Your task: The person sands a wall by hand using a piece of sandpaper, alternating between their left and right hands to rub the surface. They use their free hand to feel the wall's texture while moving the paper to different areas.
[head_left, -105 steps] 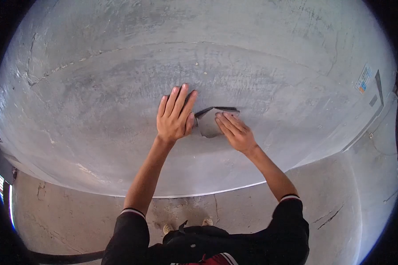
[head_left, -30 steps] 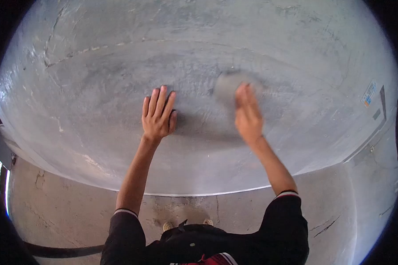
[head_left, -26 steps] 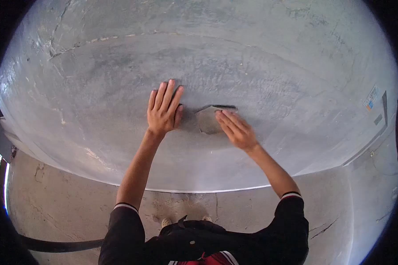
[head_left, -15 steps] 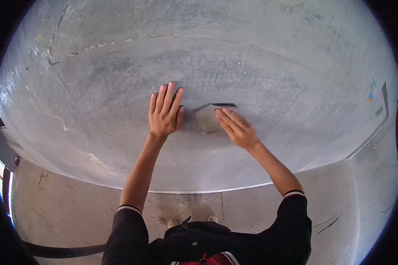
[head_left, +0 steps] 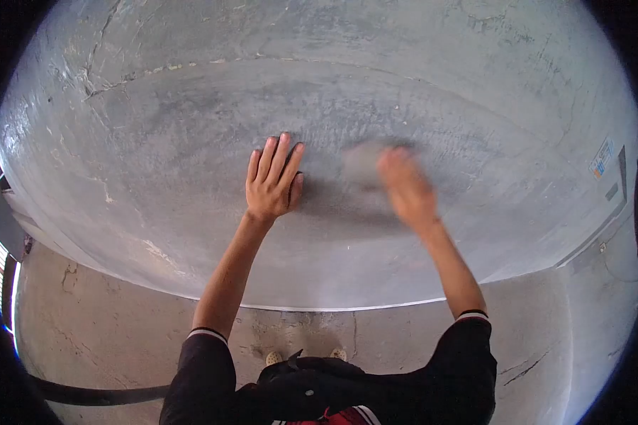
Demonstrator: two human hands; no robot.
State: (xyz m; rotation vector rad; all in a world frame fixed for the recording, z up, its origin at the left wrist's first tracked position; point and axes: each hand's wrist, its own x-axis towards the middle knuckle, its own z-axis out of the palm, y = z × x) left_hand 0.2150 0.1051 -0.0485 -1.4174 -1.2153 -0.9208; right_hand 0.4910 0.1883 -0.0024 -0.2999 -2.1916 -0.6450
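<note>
The blurred right hand point(head_left: 410, 185) and grey sheet point(head_left: 362, 161) at its fingertips are higher on the wall point(head_left: 298, 262) than 0.5 s ago, apparently mid-stroke; I cannot tell that hand's grip. The left hand point(head_left: 271, 185) lies flat, fingers spread.

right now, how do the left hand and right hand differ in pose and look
The left hand shows sharply, while the right hand is blurred. The left hand's fingers are slightly spread and distinct; the right hand's smear together. The right hand is at a blurred gray sheet; the left hand lies flat on the gray surface. Both are bare, backs toward the camera.
</note>
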